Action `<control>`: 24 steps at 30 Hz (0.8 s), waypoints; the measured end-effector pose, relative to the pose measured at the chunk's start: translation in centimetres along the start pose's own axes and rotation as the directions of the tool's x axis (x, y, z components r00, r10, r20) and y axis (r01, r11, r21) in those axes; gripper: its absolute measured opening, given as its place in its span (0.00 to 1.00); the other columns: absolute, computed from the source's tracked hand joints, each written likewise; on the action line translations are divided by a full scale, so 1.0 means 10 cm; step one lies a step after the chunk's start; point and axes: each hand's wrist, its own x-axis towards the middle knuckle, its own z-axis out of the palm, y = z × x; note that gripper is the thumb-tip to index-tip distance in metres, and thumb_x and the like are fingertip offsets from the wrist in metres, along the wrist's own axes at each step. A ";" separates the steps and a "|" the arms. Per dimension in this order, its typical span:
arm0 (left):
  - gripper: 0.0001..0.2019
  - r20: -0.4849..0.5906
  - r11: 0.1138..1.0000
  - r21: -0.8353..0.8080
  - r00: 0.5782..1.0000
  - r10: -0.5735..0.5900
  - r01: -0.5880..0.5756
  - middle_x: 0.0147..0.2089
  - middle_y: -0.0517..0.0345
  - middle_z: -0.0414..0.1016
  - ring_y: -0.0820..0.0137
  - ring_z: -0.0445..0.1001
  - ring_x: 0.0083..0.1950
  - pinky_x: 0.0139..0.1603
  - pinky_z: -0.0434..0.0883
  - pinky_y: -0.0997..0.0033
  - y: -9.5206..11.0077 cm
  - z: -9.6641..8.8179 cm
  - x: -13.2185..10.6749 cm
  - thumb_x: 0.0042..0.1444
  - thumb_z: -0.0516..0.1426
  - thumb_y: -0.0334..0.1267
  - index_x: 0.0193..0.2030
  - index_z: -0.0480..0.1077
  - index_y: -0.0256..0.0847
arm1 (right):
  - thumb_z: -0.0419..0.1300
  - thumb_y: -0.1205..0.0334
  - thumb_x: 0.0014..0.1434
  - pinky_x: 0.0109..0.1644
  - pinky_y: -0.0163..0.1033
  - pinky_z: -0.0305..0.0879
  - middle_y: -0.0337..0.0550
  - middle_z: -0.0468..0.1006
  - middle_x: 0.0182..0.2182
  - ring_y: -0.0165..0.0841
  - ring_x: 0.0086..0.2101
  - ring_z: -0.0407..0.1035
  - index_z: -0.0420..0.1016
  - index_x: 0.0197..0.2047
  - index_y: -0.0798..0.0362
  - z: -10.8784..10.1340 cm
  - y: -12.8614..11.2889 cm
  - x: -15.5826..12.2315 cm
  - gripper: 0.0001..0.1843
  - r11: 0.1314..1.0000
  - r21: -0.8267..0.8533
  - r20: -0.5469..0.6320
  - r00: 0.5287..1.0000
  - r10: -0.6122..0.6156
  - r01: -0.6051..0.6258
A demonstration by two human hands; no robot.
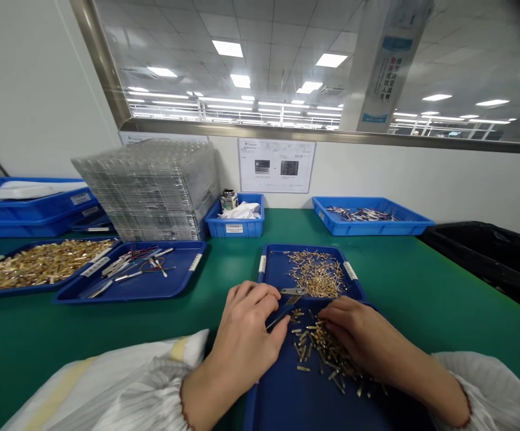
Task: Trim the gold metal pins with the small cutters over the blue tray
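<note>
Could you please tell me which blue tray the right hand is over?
The front tray, nearest the camera; only its metal pieces lie under the right hand.

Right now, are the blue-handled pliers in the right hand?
No, the left hand holds the blue-handled pliers; the right hand is among small gold-coloured pieces.

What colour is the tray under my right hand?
Dark blue: that tray shows best in the head view.
</note>
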 end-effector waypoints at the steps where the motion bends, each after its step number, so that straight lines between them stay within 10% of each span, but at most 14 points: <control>1: 0.05 0.000 1.000 0.005 1.000 -0.003 0.003 0.36 0.56 0.73 0.62 0.69 0.38 0.40 0.64 0.56 -0.01 0.00 0.00 0.48 0.58 0.30 0.25 0.66 0.39 | 0.49 0.73 0.60 0.39 0.38 0.66 0.44 0.73 0.33 0.34 0.35 0.68 0.72 0.39 0.53 -0.01 0.00 -0.01 0.13 1.000 0.008 -0.003 1.000 0.007 -0.007; 8: 0.04 -0.030 0.999 0.049 0.999 -0.020 0.021 0.37 0.55 0.74 0.62 0.68 0.39 0.41 0.64 0.56 -0.06 -0.01 0.03 0.49 0.58 0.31 0.26 0.66 0.39 | 0.51 0.72 0.59 0.48 0.39 0.65 0.48 0.72 0.45 0.35 0.44 0.67 0.66 0.52 0.53 -0.05 -0.09 0.01 0.17 0.982 0.056 -0.087 0.980 -0.177 0.182; 16: 0.04 -0.032 0.996 0.084 0.999 -0.028 0.030 0.37 0.56 0.74 0.62 0.68 0.40 0.41 0.64 0.57 -0.05 -0.03 0.03 0.49 0.57 0.29 0.26 0.67 0.39 | 0.55 0.73 0.55 0.49 0.45 0.64 0.55 0.72 0.47 0.43 0.48 0.64 0.66 0.52 0.61 0.21 -0.41 0.29 0.20 0.796 -0.293 0.171 0.849 -0.501 0.529; 24: 0.04 -0.003 0.997 0.072 1.000 -0.025 0.025 0.37 0.56 0.73 0.62 0.68 0.40 0.40 0.63 0.58 -0.05 -0.02 0.02 0.49 0.58 0.31 0.26 0.66 0.39 | 0.55 0.78 0.51 0.36 0.41 0.64 0.45 0.75 0.27 0.38 0.30 0.69 0.73 0.32 0.57 0.19 -0.25 0.26 0.09 0.870 -0.375 0.166 0.946 -0.278 0.321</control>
